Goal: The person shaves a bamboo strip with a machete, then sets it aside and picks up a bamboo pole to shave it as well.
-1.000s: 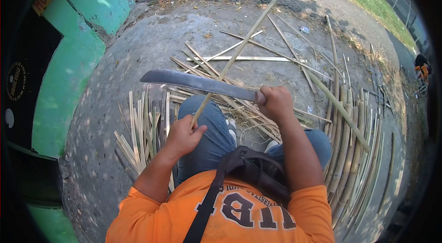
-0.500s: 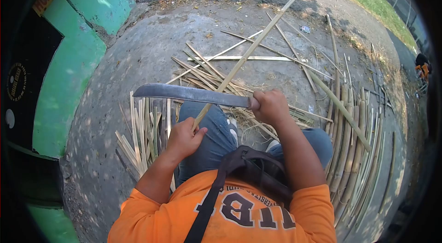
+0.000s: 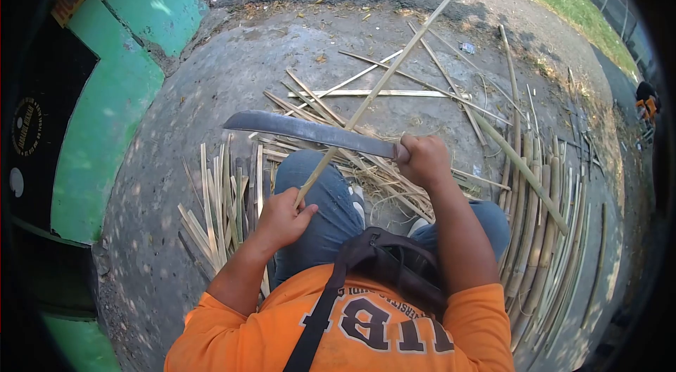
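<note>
My left hand (image 3: pixel 287 215) is closed round the near end of a long bamboo strip (image 3: pixel 380 83), which slants away up to the right. In my right hand (image 3: pixel 425 159) is the wooden handle of a machete (image 3: pixel 310 134), its broad grey blade pointing left. The blade lies across the strip a little beyond my left fist, over my left knee. Split bamboo strips and fine shavings (image 3: pixel 380 178) lie on the ground just past my legs.
To my right lies a row of bamboo poles (image 3: pixel 528 231); to my left, a bundle of split pieces (image 3: pixel 215 196). Several long strips (image 3: pixel 380 93) cross on the concrete ahead. A green wall (image 3: pixel 105 139) stands at far left. A black bag (image 3: pixel 394 263) rests on my lap.
My right hand and the machete have shifted slightly to the right, and the blade now tilts more, its tip higher than the handle. The far end of the strip has dipped slightly.
</note>
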